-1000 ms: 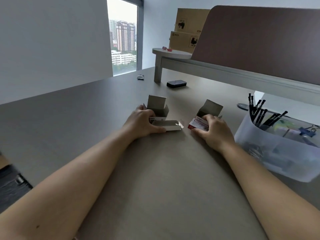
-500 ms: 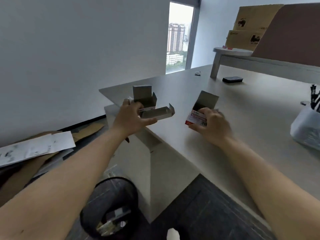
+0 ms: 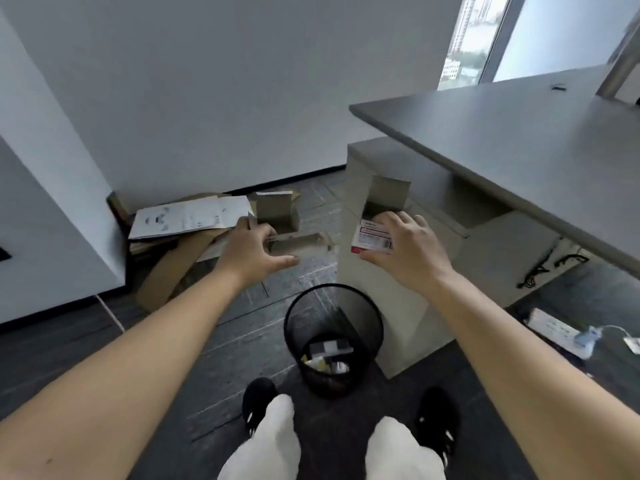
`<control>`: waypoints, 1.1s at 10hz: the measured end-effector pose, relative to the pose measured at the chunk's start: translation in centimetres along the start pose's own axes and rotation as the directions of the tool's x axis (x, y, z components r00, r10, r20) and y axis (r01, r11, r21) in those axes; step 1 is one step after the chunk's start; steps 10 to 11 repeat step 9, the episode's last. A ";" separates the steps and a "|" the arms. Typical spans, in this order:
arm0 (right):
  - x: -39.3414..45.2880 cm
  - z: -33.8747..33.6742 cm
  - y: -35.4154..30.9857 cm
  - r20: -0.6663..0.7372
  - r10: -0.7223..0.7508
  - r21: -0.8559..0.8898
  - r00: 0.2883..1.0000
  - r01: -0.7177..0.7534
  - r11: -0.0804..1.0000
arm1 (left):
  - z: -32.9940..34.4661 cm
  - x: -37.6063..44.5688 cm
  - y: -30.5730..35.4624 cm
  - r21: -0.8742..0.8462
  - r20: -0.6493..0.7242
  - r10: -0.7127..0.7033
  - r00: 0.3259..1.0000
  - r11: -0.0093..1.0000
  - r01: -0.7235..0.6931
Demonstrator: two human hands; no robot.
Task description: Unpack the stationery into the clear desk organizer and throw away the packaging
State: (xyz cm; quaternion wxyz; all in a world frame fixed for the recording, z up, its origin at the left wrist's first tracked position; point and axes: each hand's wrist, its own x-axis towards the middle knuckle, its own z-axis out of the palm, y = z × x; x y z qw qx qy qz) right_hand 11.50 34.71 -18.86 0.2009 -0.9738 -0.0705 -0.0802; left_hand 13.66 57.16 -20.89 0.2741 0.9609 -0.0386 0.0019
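Note:
My left hand (image 3: pixel 254 251) grips an opened grey cardboard box (image 3: pixel 278 216) with its flaps spread, held in the air left of the desk. In my right hand (image 3: pixel 405 247) is a second small box (image 3: pixel 372 233), white with red print and its top flap open. Both boxes hang above and slightly behind a black mesh wastebasket (image 3: pixel 332 327) on the floor, which holds some discarded packaging. The clear organizer is out of view.
The grey desk (image 3: pixel 512 140) and its cabinet (image 3: pixel 391 306) stand on the right. Flattened cardboard and printed sheets (image 3: pixel 187 223) lie against the wall at left. A power strip (image 3: pixel 554 332) lies on the floor at right. My shoes and white trousers show at the bottom.
Both hands lifted the boxes off the desk and carried them left, past the desk edge. The view swung down to the floor, so the wastebasket now sits below the hands.

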 end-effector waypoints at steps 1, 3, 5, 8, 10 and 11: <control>0.5 5.6 0.4 0.147 0.061 -0.013 0.987 -0.060 0.998 | 3.4 1.0 -4.3 -0.034 0.060 -0.062 0.996 0.997 0.064; 1.5 15.5 4.6 0.320 0.199 -0.109 0.926 -0.172 0.979 | 12.2 3.4 -9.4 -0.035 0.154 -0.124 0.980 0.991 0.131; 2.6 23.3 9.1 0.421 0.232 -0.164 0.877 -0.178 0.970 | 20.8 7.0 -11.1 0.002 0.276 -0.070 0.959 0.997 0.072; 2.8 28.9 12.6 0.607 0.209 -0.151 0.767 -0.147 0.978 | 25.6 9.4 -11.3 0.176 0.545 -0.149 0.825 0.982 0.062; 2.7 28.2 12.1 0.597 0.178 -0.126 0.782 -0.128 0.984 | 24.8 9.1 -11.0 0.215 0.514 -0.078 0.854 0.976 -0.040; 2.7 28.2 12.1 0.597 0.178 -0.126 0.782 -0.128 0.984 | 24.8 9.1 -11.0 0.215 0.514 -0.078 0.854 0.976 -0.040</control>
